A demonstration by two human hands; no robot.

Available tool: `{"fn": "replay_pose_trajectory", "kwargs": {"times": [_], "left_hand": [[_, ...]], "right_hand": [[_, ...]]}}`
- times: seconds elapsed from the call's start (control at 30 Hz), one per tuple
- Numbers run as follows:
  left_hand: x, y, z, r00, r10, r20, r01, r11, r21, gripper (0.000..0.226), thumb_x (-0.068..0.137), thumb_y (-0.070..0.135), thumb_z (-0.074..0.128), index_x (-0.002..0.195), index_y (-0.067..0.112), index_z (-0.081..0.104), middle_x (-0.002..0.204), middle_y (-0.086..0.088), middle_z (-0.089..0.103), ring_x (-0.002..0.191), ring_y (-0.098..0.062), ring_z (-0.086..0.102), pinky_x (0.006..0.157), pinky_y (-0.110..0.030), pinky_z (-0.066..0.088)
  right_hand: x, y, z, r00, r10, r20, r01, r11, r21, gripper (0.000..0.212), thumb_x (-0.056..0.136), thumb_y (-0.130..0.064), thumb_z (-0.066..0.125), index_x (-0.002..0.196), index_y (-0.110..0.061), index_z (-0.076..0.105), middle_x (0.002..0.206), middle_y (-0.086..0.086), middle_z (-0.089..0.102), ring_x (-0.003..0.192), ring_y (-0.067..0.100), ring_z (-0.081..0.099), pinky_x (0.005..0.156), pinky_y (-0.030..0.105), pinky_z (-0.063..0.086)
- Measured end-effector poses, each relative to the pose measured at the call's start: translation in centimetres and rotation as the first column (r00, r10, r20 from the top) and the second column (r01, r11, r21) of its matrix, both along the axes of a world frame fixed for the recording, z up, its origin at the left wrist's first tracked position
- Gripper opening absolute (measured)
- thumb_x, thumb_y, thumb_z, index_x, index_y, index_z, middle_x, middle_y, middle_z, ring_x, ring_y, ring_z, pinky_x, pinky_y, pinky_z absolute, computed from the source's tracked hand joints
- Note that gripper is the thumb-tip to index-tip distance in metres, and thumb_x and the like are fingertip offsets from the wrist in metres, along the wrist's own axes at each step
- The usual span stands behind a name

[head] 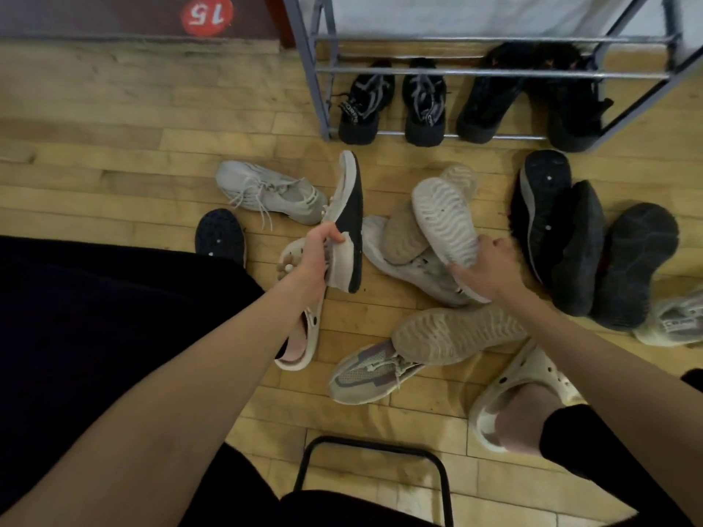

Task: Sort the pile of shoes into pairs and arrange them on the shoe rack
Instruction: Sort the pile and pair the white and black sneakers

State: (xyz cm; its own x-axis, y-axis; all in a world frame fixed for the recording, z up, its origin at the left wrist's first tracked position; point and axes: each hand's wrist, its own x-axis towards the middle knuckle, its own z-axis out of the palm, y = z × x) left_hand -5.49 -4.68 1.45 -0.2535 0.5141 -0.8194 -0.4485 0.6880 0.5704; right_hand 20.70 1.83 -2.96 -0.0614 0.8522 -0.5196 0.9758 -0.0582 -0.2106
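Both bare forearms are extended forward and down over a pile of shoes spread on the wooden floor in front of a grey metal shoe rack. The left hand is raised a little above the pile, wrist nearly straight, and its fingers are closed around the heel end of a white slipper with a dark sole, which is held on edge with the toe pointed toward the rack. The right hand is reached further right, palm down, and its fingers are curled over the heel end of a white shoe turned sole-up; the wavy tread is seen facing upward and the shoe is tilted against other pale shoes beneath it.

On the rack's lowest level two pairs of black shoes are already placed: black laced sneakers at the left and bulkier black shoes at the right. A grey laced sneaker lies to the left of the held slipper. Under the left wrist a white clog is partly covered. Three dark shoes are stacked sole-up at the right. A cream clog is worn on the person's foot at lower right.
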Motion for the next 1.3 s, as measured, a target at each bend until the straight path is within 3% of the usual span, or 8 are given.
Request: {"fn": "replay_pose_trajectory", "kwargs": {"times": [0.13,0.3,0.53,0.67,0.77,0.9,1.1,1.3], "left_hand": [[0.9,0.3,1.4,0.998,-0.024,-0.054,0.022,0.999,-0.037,0.053,0.044,0.027,0.062,0.096,0.014,0.063,0.100,-0.006,0.057,0.090,-0.026,0.052,0.070,-0.030,0.042],[0.4,-0.1,2.0,0.982,-0.184,-0.044,0.186,0.980,0.063,0.039,0.052,0.028,0.070,0.089,0.015,0.069,0.099,-0.007,0.065,0.088,-0.025,0.059,0.072,-0.032,0.044],[-3.7,-0.7,1.5,0.910,-0.414,0.011,0.407,0.899,0.164,0.043,0.079,0.025,0.067,0.121,0.020,0.062,0.112,0.002,0.067,0.100,-0.016,0.061,0.077,-0.026,0.045],[-11.1,0.3,-0.3,0.920,-0.194,-0.340,0.165,0.980,-0.110,0.043,0.083,0.034,0.063,0.119,0.011,0.063,0.117,-0.004,0.062,0.108,-0.022,0.056,0.083,-0.033,0.041],[-16.4,-0.4,-2.2,0.679,-0.280,-0.679,0.031,0.935,-0.354,0.053,0.077,0.026,0.066,0.122,0.001,0.054,0.113,-0.016,0.056,0.109,-0.031,0.055,0.084,-0.037,0.048],[-20.5,-2.1,-5.4,0.607,-0.580,-0.544,0.093,0.731,-0.676,0.081,0.075,0.025,0.080,0.138,0.000,0.037,0.139,-0.019,0.041,0.130,-0.036,0.039,0.105,-0.044,0.042],[-20.2,-3.0,-10.0,0.641,-0.579,-0.504,0.141,0.735,-0.664,0.111,0.068,0.044,0.083,0.147,-0.002,0.019,0.148,-0.018,0.034,0.137,-0.032,0.036,0.108,-0.040,0.041],[-19.3,-2.7,-9.8,0.650,-0.259,-0.714,-0.110,0.898,-0.426,0.087,0.060,0.045,0.085,0.128,0.008,0.047,0.127,-0.012,0.057,0.121,-0.031,0.054,0.094,-0.041,0.052]], "right_hand": [[-4.7,-0.3,1.4,0.983,0.020,-0.183,0.011,0.986,0.165,0.051,0.096,-0.046,0.046,0.123,-0.004,0.055,0.127,0.022,0.051,0.118,0.040,0.047,0.100,0.045,0.038],[-13.2,-0.1,5.7,0.570,-0.527,-0.631,0.166,0.825,-0.540,0.066,0.091,-0.061,0.046,0.137,-0.014,0.047,0.130,0.006,0.056,0.116,0.023,0.055,0.100,0.037,0.045],[-15.6,-0.3,3.8,0.383,-0.630,-0.676,0.127,0.760,-0.637,0.047,0.082,-0.034,0.067,0.127,-0.023,0.056,0.118,0.002,0.067,0.106,0.022,0.064,0.100,0.045,0.049],[-16.3,0.0,2.8,0.362,-0.626,-0.691,0.191,0.775,-0.602,0.043,0.086,-0.027,0.064,0.127,-0.022,0.052,0.113,-0.001,0.065,0.102,0.019,0.063,0.094,0.039,0.051],[-16.8,0.3,2.1,0.357,-0.597,-0.718,0.184,0.799,-0.573,0.045,0.085,-0.026,0.065,0.128,-0.025,0.053,0.120,-0.002,0.065,0.108,0.018,0.063,0.097,0.040,0.051],[-17.7,0.8,1.1,0.319,-0.651,-0.689,0.215,0.758,-0.616,0.032,0.081,-0.027,0.068,0.112,-0.031,0.059,0.114,-0.002,0.068,0.106,0.019,0.065,0.099,0.044,0.050],[-19.0,1.1,-0.3,0.328,-0.697,-0.638,0.268,0.716,-0.645,0.065,0.060,-0.042,0.074,0.121,-0.029,0.058,0.118,-0.002,0.068,0.108,0.020,0.065,0.099,0.046,0.049],[-18.5,1.2,-0.6,0.332,-0.707,-0.624,0.305,0.707,-0.638,0.077,0.056,-0.044,0.075,0.128,-0.027,0.056,0.121,-0.002,0.066,0.110,0.021,0.063,0.101,0.047,0.048]]}}
